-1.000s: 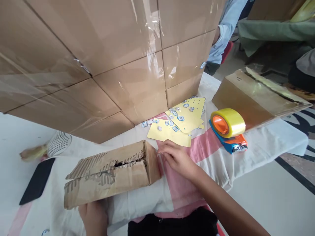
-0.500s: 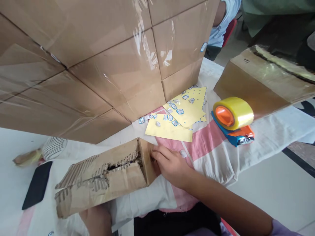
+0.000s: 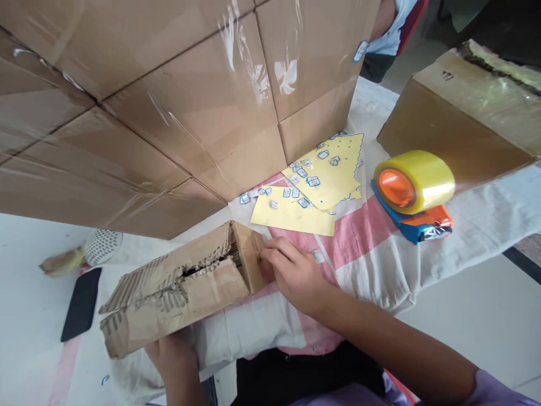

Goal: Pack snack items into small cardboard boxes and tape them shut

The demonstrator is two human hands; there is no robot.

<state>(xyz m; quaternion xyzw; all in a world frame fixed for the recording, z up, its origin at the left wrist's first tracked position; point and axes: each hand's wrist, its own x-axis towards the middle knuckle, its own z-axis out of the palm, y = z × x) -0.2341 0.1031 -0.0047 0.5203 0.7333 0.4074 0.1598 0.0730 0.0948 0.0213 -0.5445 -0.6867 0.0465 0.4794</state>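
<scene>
A torn, long cardboard box (image 3: 181, 287) lies across the cloth in front of me, its corrugated layer showing along a split top. My left hand (image 3: 171, 355) grips its near underside at the left end. My right hand (image 3: 291, 270) presses its fingers against the box's right end flap. A small sticker (image 3: 318, 256) lies on the cloth just beyond my right hand. Two yellow sticker sheets (image 3: 313, 192) with several small blue-and-white stickers lie further back.
A wall of taped cardboard cartons (image 3: 177, 96) stands behind. A yellow tape roll in an orange-blue dispenser (image 3: 412, 189) sits right, before another carton (image 3: 460, 113). A black phone (image 3: 81, 304) and a white perforated object (image 3: 101, 248) lie left. Another person's sleeve (image 3: 389, 28) shows top right.
My right hand moved left from the cloth onto the box's right end. The view shifted down and left; the box tilted slightly in my left hand.
</scene>
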